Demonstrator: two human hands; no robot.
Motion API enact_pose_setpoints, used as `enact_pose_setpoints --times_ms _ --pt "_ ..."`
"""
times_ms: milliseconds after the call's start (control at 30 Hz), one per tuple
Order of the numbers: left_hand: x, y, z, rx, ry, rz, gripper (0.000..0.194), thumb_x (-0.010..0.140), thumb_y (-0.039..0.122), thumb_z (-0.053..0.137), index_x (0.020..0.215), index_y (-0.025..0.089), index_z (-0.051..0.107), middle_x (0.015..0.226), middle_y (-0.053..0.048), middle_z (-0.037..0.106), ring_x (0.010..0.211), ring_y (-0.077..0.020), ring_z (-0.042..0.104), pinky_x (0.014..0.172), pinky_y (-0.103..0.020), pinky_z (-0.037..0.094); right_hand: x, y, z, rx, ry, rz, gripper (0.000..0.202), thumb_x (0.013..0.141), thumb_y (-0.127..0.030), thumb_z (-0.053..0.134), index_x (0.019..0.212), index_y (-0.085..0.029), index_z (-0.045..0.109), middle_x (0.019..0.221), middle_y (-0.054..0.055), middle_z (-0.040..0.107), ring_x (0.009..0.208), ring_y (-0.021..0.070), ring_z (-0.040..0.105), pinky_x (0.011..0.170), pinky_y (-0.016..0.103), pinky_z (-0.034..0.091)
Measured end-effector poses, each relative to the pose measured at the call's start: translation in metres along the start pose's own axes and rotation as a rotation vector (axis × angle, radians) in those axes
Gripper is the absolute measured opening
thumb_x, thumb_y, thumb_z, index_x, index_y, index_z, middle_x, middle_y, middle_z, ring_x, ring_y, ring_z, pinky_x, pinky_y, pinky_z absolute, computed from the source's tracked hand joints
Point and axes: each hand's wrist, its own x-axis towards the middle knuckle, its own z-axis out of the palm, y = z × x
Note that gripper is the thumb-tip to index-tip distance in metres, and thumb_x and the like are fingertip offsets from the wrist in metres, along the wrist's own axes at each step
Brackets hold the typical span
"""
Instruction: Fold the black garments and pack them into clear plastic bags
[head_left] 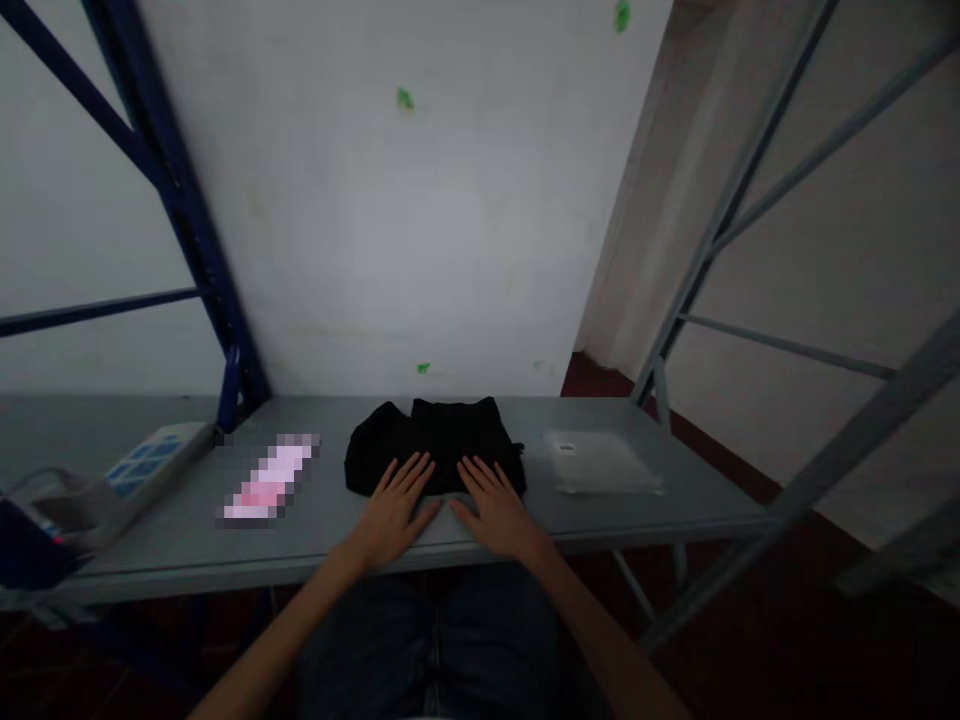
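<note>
We have the black cloth (pixel 450 435) straight ahead on the grey tabletop (pixel 322 510), its long axis running left to right; our left hand (pixel 391 515) and right hand (pixel 496 512) are about equally near, both flat, palms down, fingers slightly spread, pinching nothing, their fingertips resting on its near part; it looks dark, matte and soft, its far edge uneven.

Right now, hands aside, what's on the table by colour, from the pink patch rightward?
Pink: 1, the pixelated patch, too masked to identify
Black: 1, the cloth
Translucent: 1, the packet
Total: 3
</note>
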Motion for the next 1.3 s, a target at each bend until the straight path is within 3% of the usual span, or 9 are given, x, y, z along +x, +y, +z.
enact_pose_setpoints --times_ms 467,700,1300 --pt "-0.0003 0.0028 0.0035 -0.013 0.035 -0.025 0.062 0.107 0.052 0.032 0.161 0.022 0.030 0.164 -0.009 0.037 0.154 -0.0256 0.030 0.127 -0.053 0.022 0.0008 0.0019 0.0022 -0.022 -0.010 -0.002 0.069 0.106 -0.058 0.027 0.162 -0.017 0.029 0.167 0.009 0.030 0.157 0.0241 0.021 0.128 0.050 0.017" --pt "0.0010 0.0030 0.0040 -0.007 0.035 -0.040 0.059 0.109 0.045 0.025 0.159 0.016 0.035 0.163 -0.011 0.038 0.153 -0.0247 0.032 0.127 -0.052 0.026 0.0006 0.0022 0.0031 -0.025 0.022 -0.014 0.068 0.107 -0.052 0.028 0.162 -0.011 0.028 0.166 0.013 0.029 0.156 0.0235 0.025 0.128 0.046 0.021" --pt "-0.0001 0.0023 0.0053 -0.002 0.051 -0.027 0.066 0.106 0.056 0.032 0.158 0.016 0.037 0.163 -0.012 0.039 0.153 -0.0260 0.034 0.127 -0.051 0.024 0.0010 0.0013 0.0016 -0.002 -0.001 -0.017 0.070 0.105 -0.053 0.036 0.161 -0.011 0.031 0.166 0.013 0.030 0.156 0.0242 0.024 0.128 0.047 0.019"
